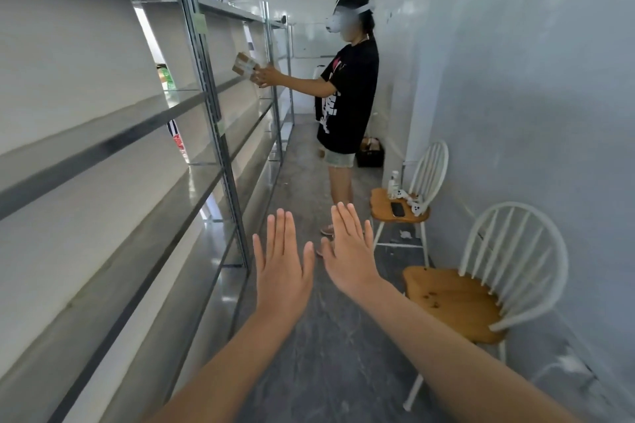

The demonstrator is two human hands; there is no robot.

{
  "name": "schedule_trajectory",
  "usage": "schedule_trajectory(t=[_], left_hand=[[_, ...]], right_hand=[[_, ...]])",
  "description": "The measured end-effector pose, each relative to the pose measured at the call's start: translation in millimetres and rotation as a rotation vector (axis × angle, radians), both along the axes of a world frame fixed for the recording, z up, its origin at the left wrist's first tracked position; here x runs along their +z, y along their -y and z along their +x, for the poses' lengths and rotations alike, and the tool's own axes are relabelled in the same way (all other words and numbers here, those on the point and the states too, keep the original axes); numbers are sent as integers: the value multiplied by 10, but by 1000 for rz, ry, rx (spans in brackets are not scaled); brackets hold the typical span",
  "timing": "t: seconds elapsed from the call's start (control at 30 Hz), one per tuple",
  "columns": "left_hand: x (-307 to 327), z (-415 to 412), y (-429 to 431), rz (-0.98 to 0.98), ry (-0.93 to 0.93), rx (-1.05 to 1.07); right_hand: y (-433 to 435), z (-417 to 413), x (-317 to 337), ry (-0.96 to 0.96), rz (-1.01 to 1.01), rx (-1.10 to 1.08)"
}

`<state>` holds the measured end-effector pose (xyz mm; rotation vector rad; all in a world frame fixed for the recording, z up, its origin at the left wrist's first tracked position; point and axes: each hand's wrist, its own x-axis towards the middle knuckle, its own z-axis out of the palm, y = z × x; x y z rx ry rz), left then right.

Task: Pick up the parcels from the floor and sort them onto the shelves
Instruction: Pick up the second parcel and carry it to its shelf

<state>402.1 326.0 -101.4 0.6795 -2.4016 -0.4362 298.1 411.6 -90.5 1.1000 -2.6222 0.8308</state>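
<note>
My left hand [281,268] and my right hand [350,251] are stretched out flat in front of me, palms down, fingers apart, holding nothing. Grey metal shelves [113,144] run along the left wall, with bare boards near me. Further down the aisle another person [347,96] in a black T-shirt and a white headset holds a small brown parcel [244,67] up to a shelf. A dark basket [370,153] with brown parcels stands on the floor behind that person. No parcel lies on the floor close to my hands.
Two white chairs with wooden seats stand along the right wall: the near chair [481,288] and a far chair [409,206] bearing a phone, a bottle and white controllers. The grey floor aisle [326,354] between shelves and chairs is narrow.
</note>
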Motion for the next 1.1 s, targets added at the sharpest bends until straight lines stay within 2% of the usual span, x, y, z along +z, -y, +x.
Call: schedule_trajectory(t=[0.27,0.43,0.6,0.87,1.1], left_hand=[[-18,-193,241,-8,21,-38],[36,-293,444,68,-20,-42],[22,-342,573,93,-45,-65],[-184,-282,974,227,-2,-103],[-294,-232,1177,205,10,-128]], right_hand=[[274,-102,7,13,45,-84],[512,-158,7,11,25,-102],[701,-205,-88,-1,91,-143],[911,-211,-184,28,113,-208],[1025,-89,-277,2,130,-187]])
